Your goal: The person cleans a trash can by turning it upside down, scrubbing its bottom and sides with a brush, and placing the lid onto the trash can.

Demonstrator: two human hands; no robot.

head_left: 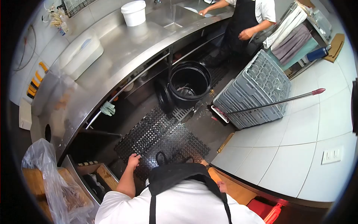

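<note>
My left hand [134,161] hangs above the black rubber floor mat [149,136]. Its fingers are loosely curled in, and nothing shows in them. Low on the other side of my black apron [179,174] is my right hand [222,186], beside an orange-brown strip [214,174]. Its fingers are mostly hidden, so whether it holds that strip is unclear. Ahead on the floor stands an open black bin [190,84], its round lid [163,95] leaning against the near side.
Along the left curves a steel counter [123,48] with a white bucket [133,14] and a pale container [82,56]. A co-worker [246,22] stands at the sink. Grey glass racks [253,93] and a long-handled squeegee [276,101] line the right. Clear plastic [48,168] lies lower left.
</note>
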